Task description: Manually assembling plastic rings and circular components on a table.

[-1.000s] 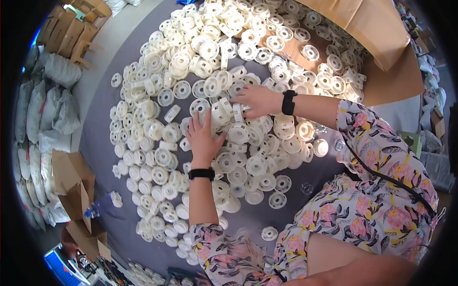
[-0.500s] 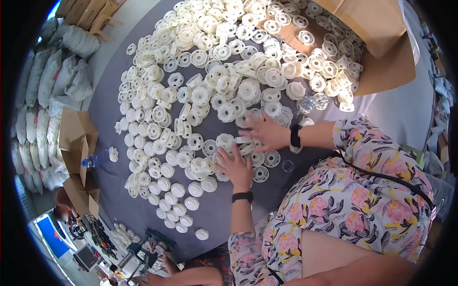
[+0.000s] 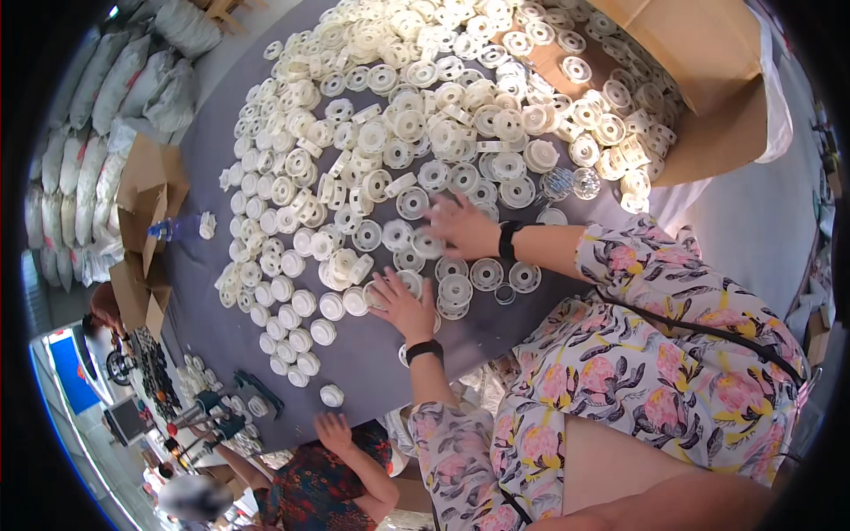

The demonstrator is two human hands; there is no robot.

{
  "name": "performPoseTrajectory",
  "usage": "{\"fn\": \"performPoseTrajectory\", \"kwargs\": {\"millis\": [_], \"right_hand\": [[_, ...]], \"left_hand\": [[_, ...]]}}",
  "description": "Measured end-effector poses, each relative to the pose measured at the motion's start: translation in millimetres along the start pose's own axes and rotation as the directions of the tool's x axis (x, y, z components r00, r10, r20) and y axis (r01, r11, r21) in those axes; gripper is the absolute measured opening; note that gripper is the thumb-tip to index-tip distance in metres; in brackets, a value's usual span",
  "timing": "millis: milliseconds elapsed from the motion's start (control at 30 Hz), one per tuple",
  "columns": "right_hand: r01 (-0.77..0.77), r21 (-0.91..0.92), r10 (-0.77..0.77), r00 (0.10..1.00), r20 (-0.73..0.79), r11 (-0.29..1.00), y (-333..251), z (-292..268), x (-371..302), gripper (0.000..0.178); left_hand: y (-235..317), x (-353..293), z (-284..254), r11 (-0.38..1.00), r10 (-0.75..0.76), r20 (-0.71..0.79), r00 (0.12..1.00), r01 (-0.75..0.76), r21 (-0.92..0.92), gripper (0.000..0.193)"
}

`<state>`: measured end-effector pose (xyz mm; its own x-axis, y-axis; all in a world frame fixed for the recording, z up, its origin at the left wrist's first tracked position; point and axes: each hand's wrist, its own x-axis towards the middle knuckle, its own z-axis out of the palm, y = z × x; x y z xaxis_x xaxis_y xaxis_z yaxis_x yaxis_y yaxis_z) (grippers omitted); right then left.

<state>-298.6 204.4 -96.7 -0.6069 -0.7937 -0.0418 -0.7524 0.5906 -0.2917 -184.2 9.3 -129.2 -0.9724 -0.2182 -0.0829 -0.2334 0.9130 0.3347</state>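
Both hands slid nearer | left hand [image 3: 400,305], right hand [image 3: 460,228] fingers spread | ribbed white plastic discs [image 3: 456,289]

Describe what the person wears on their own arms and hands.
Both hands are bare, without gloves. The left hand has a black band at the wrist, and the right hand has a black band too. Short, loose sleeves are pale with pink flowers and dark leaves.
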Motion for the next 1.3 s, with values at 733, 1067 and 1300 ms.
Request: {"fn": "performPoseTrajectory", "kwargs": {"millis": [733, 1067, 1300], "right_hand": [[-0.053, -0.119, 0.022, 0.969, -0.247, 0.991, -11, 33, 29, 0.039], [0.133, 0.151, -0.139, 0.990, 0.031, 0.980, -94, 80, 41, 0.034], [0.111, 0.071, -0.110, 0.994, -0.024, 0.991, -110, 79, 74, 0.026]], "left_hand": [[-17, -34, 17, 0.903, 0.306, -0.018, 0.952, -0.296, -0.310, 0.075], [-88, -23, 16, 0.944, -0.094, -0.227, 0.969, 0.014, -0.331, 0.042], [-118, -69, -5, 0.658, -0.532, -0.030, 0.846, 0.391, -0.644, 0.047]]}}
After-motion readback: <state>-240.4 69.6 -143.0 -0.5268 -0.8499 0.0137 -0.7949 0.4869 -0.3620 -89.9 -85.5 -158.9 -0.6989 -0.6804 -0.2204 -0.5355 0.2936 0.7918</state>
